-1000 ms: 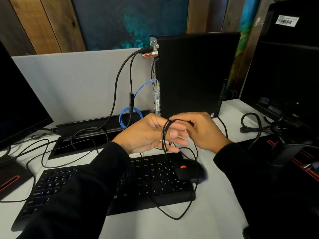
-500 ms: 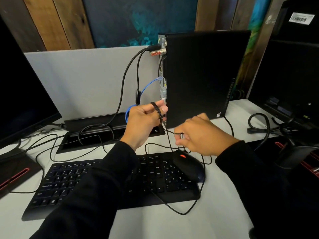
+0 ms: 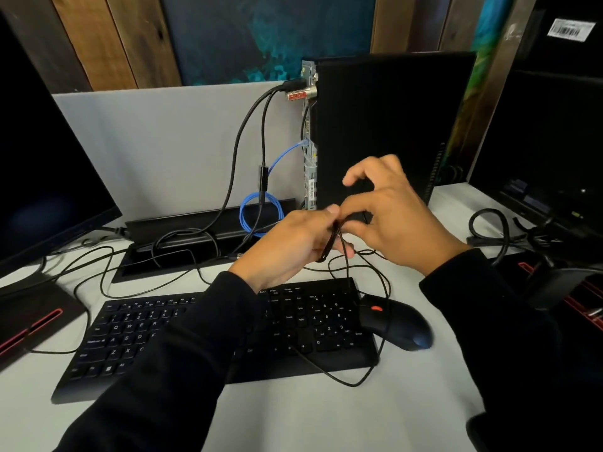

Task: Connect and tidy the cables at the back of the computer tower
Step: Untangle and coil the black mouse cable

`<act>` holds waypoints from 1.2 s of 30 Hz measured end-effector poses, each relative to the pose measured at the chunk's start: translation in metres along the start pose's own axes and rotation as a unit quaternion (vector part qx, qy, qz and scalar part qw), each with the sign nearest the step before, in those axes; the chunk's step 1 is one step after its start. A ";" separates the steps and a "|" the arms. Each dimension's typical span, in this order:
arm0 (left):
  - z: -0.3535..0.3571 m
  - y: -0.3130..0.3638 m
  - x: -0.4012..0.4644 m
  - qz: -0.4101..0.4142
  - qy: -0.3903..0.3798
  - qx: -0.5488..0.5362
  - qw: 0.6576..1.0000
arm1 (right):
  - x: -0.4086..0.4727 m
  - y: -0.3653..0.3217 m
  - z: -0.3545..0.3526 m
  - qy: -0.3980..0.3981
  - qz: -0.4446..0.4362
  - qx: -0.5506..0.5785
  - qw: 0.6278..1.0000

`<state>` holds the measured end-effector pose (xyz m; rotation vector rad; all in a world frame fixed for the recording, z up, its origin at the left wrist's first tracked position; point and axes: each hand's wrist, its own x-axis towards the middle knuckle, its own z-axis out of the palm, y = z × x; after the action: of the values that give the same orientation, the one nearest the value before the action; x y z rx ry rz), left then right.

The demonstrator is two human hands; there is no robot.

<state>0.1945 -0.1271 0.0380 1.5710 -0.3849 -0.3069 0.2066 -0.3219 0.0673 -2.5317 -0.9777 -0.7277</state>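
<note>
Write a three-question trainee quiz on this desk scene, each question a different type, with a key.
1. True or false: the blue cable is plugged into the back of the computer tower.
2. What does the left hand grip? A) the mouse B) a coil of thin black cable C) the keyboard
3. Fill in: the mouse lies to the ___ of the keyboard.

Key: 1 true. 2 B, the coil of thin black cable, which the right hand also works at. 3 right.
</note>
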 end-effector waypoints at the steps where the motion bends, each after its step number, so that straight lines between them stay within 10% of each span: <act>1: 0.001 -0.002 0.001 0.011 -0.006 0.041 0.999 | 0.000 0.002 0.001 0.007 -0.001 0.014 1.000; 10: 0.006 -0.012 -0.004 0.035 0.014 -0.195 0.980 | -0.004 0.007 0.001 0.071 0.197 0.279 0.937; 17: -0.012 -0.029 -0.009 -0.011 0.044 -0.383 0.923 | -0.020 0.039 0.017 0.137 0.229 0.180 0.947; 36: -0.011 -0.057 0.006 0.080 0.142 -0.410 0.897 | -0.025 0.016 0.062 -0.234 0.137 0.021 0.962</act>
<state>0.2075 -0.1187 -0.0178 0.7253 -0.1166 -0.0795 0.2231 -0.3172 0.0009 -2.7802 -0.7331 -0.0238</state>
